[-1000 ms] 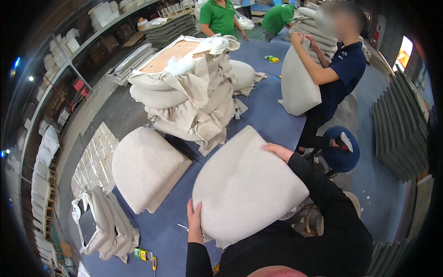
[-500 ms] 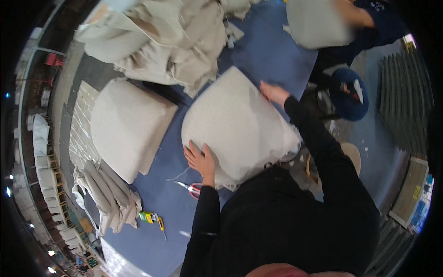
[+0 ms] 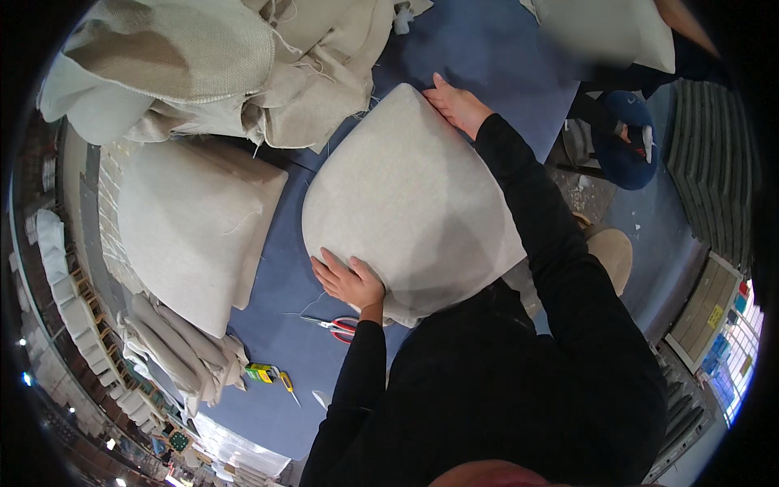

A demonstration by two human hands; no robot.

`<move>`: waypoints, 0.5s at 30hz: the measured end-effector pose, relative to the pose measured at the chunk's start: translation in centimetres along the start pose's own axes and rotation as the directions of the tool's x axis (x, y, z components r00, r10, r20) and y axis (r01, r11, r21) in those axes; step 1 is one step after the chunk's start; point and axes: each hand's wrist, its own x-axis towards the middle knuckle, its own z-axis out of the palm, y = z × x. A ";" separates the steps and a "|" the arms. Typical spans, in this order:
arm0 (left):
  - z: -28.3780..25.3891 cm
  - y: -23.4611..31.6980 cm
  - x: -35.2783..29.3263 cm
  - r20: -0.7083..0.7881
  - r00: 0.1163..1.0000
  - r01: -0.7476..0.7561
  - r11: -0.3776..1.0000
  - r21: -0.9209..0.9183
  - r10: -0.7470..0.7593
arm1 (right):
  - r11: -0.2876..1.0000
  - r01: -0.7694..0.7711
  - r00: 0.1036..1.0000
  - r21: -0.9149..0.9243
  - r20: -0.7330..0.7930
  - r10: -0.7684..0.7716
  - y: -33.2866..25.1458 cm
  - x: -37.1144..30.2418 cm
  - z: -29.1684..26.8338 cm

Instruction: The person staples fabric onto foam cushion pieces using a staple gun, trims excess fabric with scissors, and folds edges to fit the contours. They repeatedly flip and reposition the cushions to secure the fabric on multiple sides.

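A cream upholstered seat cushion (image 3: 406, 195) lies on the blue table before me, its near edge against my body. My left hand (image 3: 349, 282) rests with spread fingers on its left rim. Along the far right edge lies my right hand (image 3: 457, 104), fingers stretched out near the far corner. Both palms press on the fabric without gripping it. Beside my left wrist are red-handled scissors (image 3: 337, 326), partly under the forearm, with loose thread next to them. A second cream cushion (image 3: 191, 219) sits to the left.
Beige fabric (image 3: 243, 65) is heaped at the far left, and folded covers (image 3: 182, 349) lie nearer. A small green-yellow box (image 3: 260, 372) and a yellow-handled screwdriver (image 3: 289, 385) are on the blue table (image 3: 284, 430). Another person's arm (image 3: 690, 28) is beside a pale cushion at the far right.
My right hand has slid along the edge toward the cushion's far corner. The cushion has turned slightly, while my left hand stays on its left rim. The other person's cushion has shifted right.
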 end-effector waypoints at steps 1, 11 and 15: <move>-0.1 -0.1 -0.3 0.007 1.000 0.003 1.000 0.004 -0.003 | 0.999 -0.024 0.999 0.022 -0.026 0.025 0.7 0.2 0.2; -0.7 -0.4 -0.5 -0.003 1.000 0.025 1.000 -0.010 -0.025 | 0.729 0.232 0.704 -0.644 -0.406 -0.583 11.0 -13.0 -0.8; -1.8 -0.3 -0.8 -0.033 0.998 -0.054 0.996 -0.073 0.051 | 0.680 -0.121 0.824 -0.723 -0.455 -0.337 16.6 -19.1 -2.9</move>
